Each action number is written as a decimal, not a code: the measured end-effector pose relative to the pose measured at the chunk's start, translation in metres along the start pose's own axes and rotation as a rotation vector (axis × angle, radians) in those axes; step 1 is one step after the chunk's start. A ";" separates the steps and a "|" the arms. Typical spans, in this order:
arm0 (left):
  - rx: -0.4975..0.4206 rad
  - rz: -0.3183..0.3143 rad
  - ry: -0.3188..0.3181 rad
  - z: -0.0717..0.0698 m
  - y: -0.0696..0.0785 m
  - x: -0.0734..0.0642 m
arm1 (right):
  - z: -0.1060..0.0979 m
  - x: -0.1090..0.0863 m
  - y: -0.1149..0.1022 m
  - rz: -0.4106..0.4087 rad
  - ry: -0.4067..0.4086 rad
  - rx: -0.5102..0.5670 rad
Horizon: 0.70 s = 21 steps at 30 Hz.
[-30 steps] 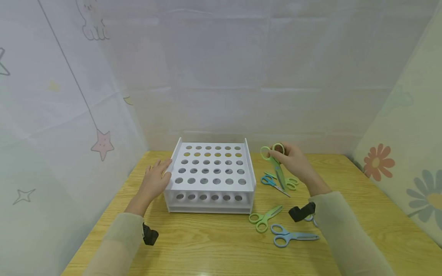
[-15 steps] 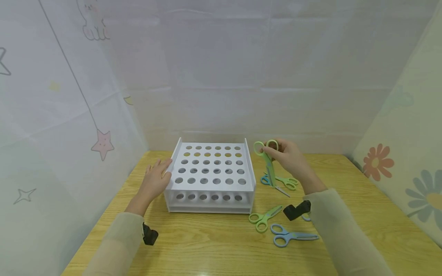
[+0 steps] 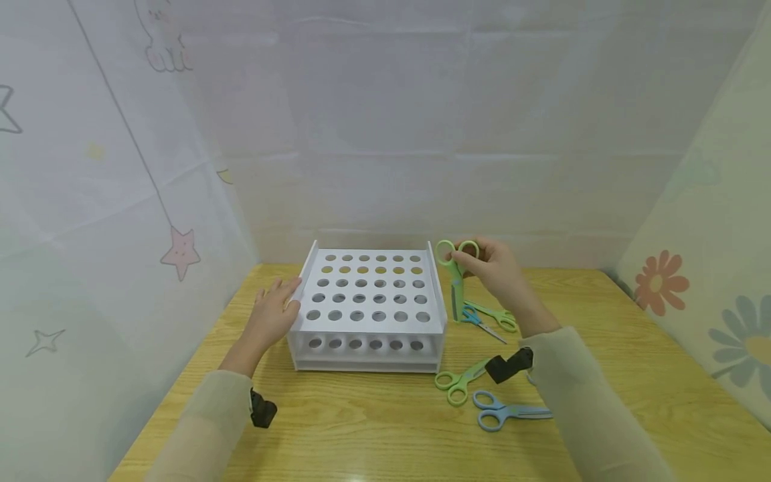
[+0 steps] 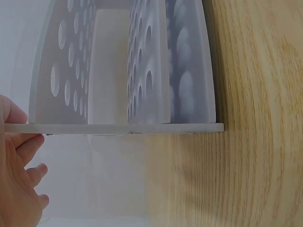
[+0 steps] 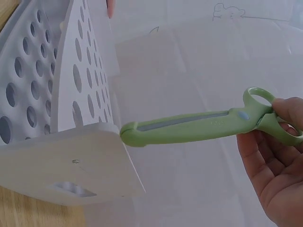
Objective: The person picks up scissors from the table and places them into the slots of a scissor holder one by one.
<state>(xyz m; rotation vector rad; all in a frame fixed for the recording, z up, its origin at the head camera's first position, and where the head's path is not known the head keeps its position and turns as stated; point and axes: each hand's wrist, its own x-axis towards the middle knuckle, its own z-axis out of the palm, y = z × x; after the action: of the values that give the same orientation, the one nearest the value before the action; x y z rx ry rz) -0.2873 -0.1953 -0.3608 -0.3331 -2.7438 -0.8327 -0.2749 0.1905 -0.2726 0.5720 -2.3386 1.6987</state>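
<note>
A white rack with rows of round holes on two levels stands on the table. My left hand grips its left side panel, thumb on one face and fingers on the other, as the left wrist view shows. My right hand pinches green scissors by the handle loops, thumb on the near side. Their blades hang down just right of the rack in the head view. In the right wrist view, the rounded tip of the scissors appears close to the rack's right panel; I cannot tell whether they touch.
Blue scissors and green scissors lie beyond the rack's right side. Nearer are another green pair and a light blue pair. A bluish piece is mostly hidden by the right sleeve. Cloth walls enclose the wooden table.
My right hand has carried the green scissors left, toward the rack, and slightly up; their blades now hang nearly straight down. My left hand has stayed on the rack's side panel.
</note>
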 end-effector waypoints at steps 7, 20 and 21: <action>0.012 0.005 -0.002 0.001 0.000 0.000 | 0.007 0.002 0.001 -0.014 0.014 0.070; 0.013 0.005 0.008 0.001 0.001 0.000 | 0.015 0.005 0.002 -0.039 0.035 0.141; 0.014 0.003 0.009 0.001 0.001 0.000 | 0.015 0.005 0.002 -0.037 0.037 0.146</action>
<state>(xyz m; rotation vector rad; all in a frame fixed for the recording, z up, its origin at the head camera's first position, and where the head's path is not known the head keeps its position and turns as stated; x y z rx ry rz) -0.2873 -0.1940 -0.3615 -0.3304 -2.7386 -0.8123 -0.2791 0.1756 -0.2778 0.5991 -2.1784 1.8580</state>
